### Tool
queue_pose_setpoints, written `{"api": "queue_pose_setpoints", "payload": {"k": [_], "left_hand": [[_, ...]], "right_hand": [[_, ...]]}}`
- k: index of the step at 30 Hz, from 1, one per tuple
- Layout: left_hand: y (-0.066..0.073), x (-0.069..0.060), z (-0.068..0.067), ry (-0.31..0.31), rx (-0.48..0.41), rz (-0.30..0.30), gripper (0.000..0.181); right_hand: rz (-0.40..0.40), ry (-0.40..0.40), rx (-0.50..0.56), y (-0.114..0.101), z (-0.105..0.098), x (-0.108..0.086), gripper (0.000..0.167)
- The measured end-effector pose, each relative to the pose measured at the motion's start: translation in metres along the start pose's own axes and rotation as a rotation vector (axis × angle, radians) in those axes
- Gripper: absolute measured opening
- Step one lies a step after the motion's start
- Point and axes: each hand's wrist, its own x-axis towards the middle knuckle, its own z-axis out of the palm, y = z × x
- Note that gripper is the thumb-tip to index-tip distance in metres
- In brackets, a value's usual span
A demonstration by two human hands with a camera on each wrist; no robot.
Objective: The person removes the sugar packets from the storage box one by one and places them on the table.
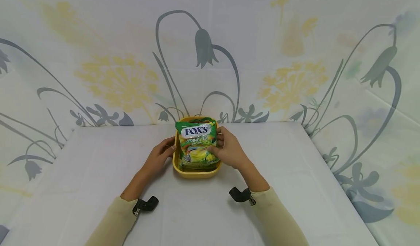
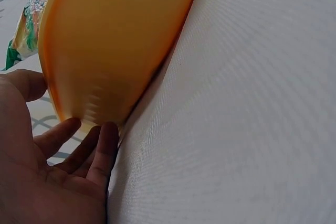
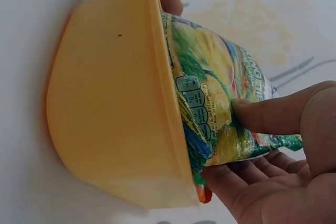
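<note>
A green candy bag (image 1: 198, 143) printed "FOX'S Spring Tea" lies in a yellow basin (image 1: 197, 175), rising above its rim. My right hand (image 1: 231, 149) grips the bag's right side, thumb on the printed front; in the right wrist view the fingers of the right hand (image 3: 283, 161) are behind the bag (image 3: 210, 87). More coloured wrappers (image 3: 195, 148) show between bag and rim. At the basin's left side, my left hand (image 1: 157, 156) touches the wall; in the left wrist view the thumb of that hand (image 2: 58, 156) is at the rim and its fingertips meet the basin (image 2: 110, 40) low down.
The basin stands on a table with a white cloth (image 1: 190, 213), near its back edge. Behind rises a white cloth backdrop (image 1: 223, 5) with grey and yellow flowers. A black wrist device sits at each sleeve cuff, the left one (image 1: 147, 204) and the right one (image 1: 240, 195).
</note>
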Motion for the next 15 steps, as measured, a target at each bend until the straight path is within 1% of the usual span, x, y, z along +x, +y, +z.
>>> {"api": "queue_pose_setpoints", "payload": {"k": [7, 15], "left_hand": [[-0.001, 0.0, 0.0, 0.004, -0.016, 0.027, 0.052], [0.0, 0.0, 0.001, 0.006, -0.025, 0.029, 0.051]], "right_hand": [[0.002, 0.034, 0.071, -0.002, -0.009, 0.0, 0.051], [0.002, 0.067, 0.097, 0.0, -0.02, 0.0, 0.051]]}}
